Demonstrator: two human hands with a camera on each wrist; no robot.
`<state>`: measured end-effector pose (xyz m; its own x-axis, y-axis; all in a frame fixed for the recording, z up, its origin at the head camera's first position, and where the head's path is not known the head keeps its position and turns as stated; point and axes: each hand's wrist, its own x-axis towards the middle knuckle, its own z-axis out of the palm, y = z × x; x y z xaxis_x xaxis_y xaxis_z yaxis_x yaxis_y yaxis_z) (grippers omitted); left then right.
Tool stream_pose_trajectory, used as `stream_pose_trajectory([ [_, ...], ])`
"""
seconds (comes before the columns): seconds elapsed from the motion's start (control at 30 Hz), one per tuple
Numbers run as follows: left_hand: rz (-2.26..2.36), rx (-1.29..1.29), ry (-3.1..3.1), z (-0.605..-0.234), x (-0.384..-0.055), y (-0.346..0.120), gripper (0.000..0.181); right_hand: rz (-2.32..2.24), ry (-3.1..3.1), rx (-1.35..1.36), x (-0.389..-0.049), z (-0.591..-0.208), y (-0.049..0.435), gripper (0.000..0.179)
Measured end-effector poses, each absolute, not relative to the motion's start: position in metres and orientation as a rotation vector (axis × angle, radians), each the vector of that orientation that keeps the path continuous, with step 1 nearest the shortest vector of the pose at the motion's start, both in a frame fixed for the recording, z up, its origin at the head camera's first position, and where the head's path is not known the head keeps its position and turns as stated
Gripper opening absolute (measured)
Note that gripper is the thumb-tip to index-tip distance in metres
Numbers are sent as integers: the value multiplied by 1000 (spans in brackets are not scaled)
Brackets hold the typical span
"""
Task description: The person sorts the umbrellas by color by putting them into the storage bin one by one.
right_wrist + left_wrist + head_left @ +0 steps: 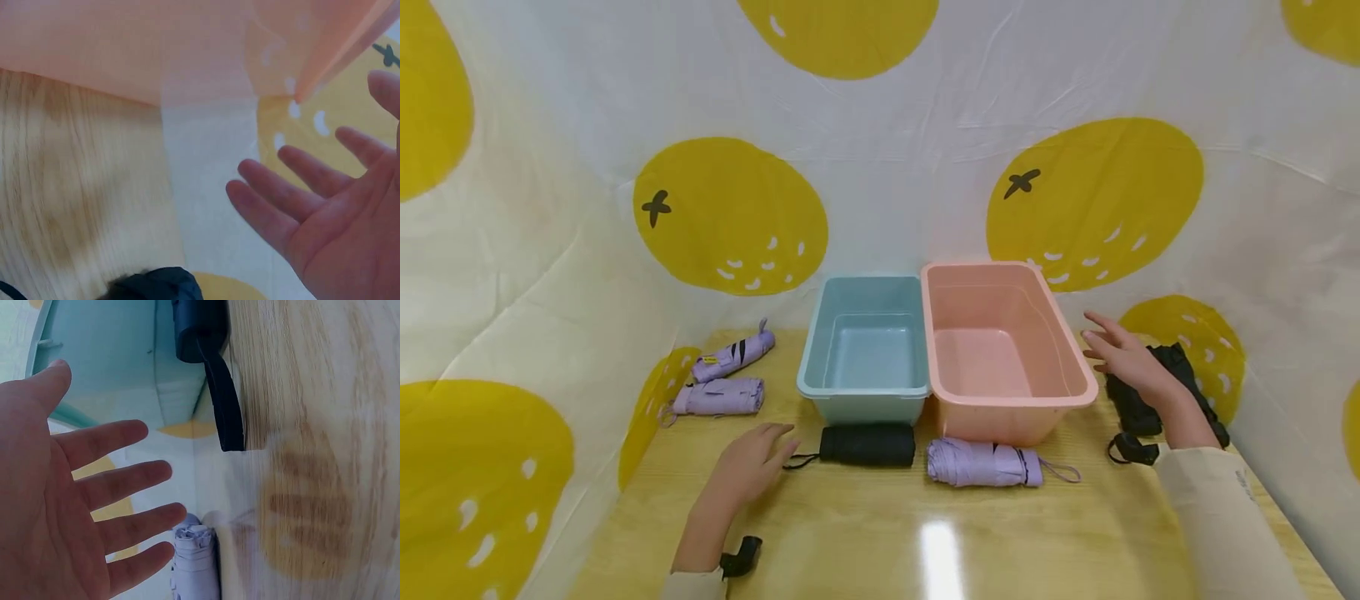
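Observation:
My left hand (747, 468) hovers over the table with its fingers spread and holds nothing. Just beyond its fingertips lies the wrist strap of a black folded umbrella (867, 445), in front of the blue tub (868, 392). In the left wrist view, the palm (37, 512) faces that umbrella and a lilac one (195, 562). My right hand (1129, 360), fingers extended, is in the air beside the right wall of the pink tub (1015, 402). Black folded fabric (1131, 404), umbrella-like, lies beneath it, partly hidden by the hand and forearm.
Two lilac folded umbrellas, one farther back (735, 357) and one nearer (721, 397), lie left of the blue tub. Another lilac umbrella (985, 463) lies before the pink tub. Both tubs stand side by side on the wooden table (850, 533), with a fruit-patterned cloth (880, 200) behind.

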<state>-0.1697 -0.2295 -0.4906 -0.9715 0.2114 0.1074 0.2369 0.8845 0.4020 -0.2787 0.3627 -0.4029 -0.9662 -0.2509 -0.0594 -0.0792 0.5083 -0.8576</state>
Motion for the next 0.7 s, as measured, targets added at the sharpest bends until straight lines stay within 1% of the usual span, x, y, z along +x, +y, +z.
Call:
stream_pose_trajectory([
  [0.2, -712, -335, -3009, -489, -164, -230, 55, -1598, 2447, -258, -285, -406, 351, 72],
  [0.37, -781, -315, -3019, -486, -164, -231, 55, -1691, 2329, -273, -295, -403, 347, 71],
  [0.57, -1122, -302, -3062, -482, -161, -238, 61, -1912, 2082, -174, -301, -405, 346, 73],
  [0.63, -1232, -297, -3045, -479, -160, -242, 63, -2008, 1944, -175, -303, -408, 346, 72],
  [0.7, -1301, -305, -3025, -477, -158, -246, 61, -2059, 1844, -212, -305, -413, 346, 71],
])
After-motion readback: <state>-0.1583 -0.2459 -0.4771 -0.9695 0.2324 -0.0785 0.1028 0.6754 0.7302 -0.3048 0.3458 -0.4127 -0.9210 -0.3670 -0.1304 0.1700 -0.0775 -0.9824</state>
